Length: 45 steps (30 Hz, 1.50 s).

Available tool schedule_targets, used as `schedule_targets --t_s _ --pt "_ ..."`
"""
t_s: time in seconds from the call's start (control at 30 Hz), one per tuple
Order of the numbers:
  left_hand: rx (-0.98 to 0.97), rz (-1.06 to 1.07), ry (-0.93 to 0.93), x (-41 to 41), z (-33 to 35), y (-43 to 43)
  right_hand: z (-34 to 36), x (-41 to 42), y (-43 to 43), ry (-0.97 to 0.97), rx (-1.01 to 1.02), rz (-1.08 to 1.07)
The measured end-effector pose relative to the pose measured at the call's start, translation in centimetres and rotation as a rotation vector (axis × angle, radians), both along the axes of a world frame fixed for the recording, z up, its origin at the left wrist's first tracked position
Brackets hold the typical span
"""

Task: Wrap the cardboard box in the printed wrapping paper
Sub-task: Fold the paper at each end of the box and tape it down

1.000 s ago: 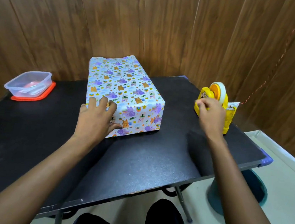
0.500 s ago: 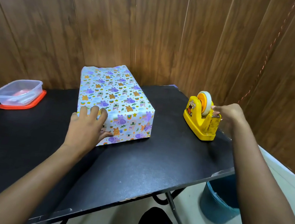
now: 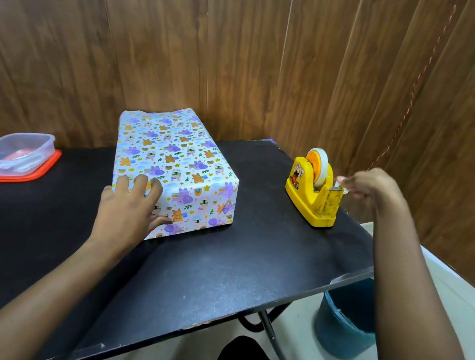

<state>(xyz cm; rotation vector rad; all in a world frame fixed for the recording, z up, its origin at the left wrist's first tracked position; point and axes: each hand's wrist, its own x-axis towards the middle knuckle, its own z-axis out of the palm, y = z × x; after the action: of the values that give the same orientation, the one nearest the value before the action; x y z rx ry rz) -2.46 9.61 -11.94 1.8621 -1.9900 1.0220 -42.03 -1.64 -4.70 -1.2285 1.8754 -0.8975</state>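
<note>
Wood-panelled walls point(image 3: 246, 46) stand behind a black folding table point(image 3: 219, 267). The cardboard box point(image 3: 178, 160) lies mid-table, fully covered in animal-print wrapping paper point(image 3: 197, 202). A blue bin point(image 3: 341, 327) sits on the floor at right. A clear plastic container point(image 3: 12, 152) rests on a red lid point(image 3: 50, 162) at far left. The yellow tape dispenser point(image 3: 308, 200) bears a cartoon figure; any lettering is unreadable. The left hand point(image 3: 127, 211) presses spread fingers on the box's near corner. The right hand point(image 3: 376, 185) pinches the tape end point(image 3: 345, 190) at the cutter.
</note>
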Motion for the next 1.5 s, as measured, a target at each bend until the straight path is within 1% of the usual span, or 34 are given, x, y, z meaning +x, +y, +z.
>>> schedule_targets --t_s 0.07,0.17,0.33,0.47,0.57,0.63,0.7,0.77,0.83,0.97,1.13,1.2,1.3,1.5 --pt "-0.007 0.0 -0.004 0.0 0.0 0.0 -1.5 0.1 0.7 -0.161 0.051 0.006" --pt "-0.019 -0.008 -0.006 0.0 -0.1 -0.1 -3.2 0.8 1.6 -0.295 0.076 -0.015" --pt "-0.037 -0.025 -0.008 0.1 -0.3 -0.2 -5.3 0.9 1.4 -0.552 -0.033 -0.119" --pt "-0.045 -0.03 -0.01 0.1 -0.3 -0.2 -6.3 1.9 1.6 -0.818 -0.125 -0.193" --pt "-0.04 -0.032 -0.011 0.1 -0.3 -0.2 -7.7 2.7 2.0 -0.99 -0.117 -0.248" --pt "-0.041 -0.027 -0.015 0.2 -0.4 -0.2 -9.1 2.6 2.7 -1.092 -0.13 -0.259" --pt "-0.045 -0.023 -0.027 0.1 -0.3 -0.4 -8.6 2.4 3.7 -1.205 -0.201 -0.21" --pt "-0.012 -0.014 0.001 -0.1 -0.1 -0.2 -6.6 3.0 4.6 -1.187 -0.222 -0.085" --pt "-0.009 -0.042 0.016 0.3 0.0 0.1 -5.2 5.0 6.2 -1.135 -0.191 0.037" --pt "-0.003 -0.117 0.049 1.4 0.1 0.7 -5.8 11.7 9.1 -1.051 -0.034 0.246" --pt "0.011 -0.186 0.06 2.2 0.5 0.8 -8.2 21.6 11.9 -1.124 0.157 0.384" --pt "0.009 -0.203 0.072 2.5 0.6 0.9 -8.8 24.9 12.7 -1.163 0.209 0.382" --pt "0.038 -0.197 0.098 2.9 0.6 1.3 -9.0 28.4 13.1 -1.244 0.252 0.31" --pt "0.131 -0.19 0.187 3.1 1.0 1.8 -9.1 31.9 13.3 -1.366 0.256 0.179"
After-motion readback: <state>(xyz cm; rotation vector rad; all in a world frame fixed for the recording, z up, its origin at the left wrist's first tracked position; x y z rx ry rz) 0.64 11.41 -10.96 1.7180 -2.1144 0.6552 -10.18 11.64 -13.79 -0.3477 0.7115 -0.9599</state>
